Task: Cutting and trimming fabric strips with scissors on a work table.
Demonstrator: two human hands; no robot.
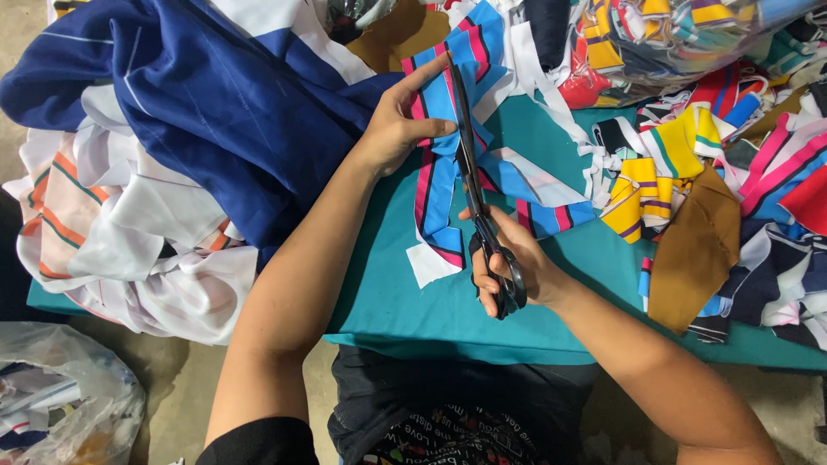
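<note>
Under scissors, striped strip part-hidden.

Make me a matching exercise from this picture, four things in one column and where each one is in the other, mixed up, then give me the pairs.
Things:
1. scissors
2. striped strip
3. brown fabric piece
4. clear plastic bag

Places:
A. on the floor, lower left
B. in the right hand
C. pinned under the left hand
D. on the teal table cover, among scraps at the right

Pairs: 1-B, 2-C, 3-D, 4-A
</note>
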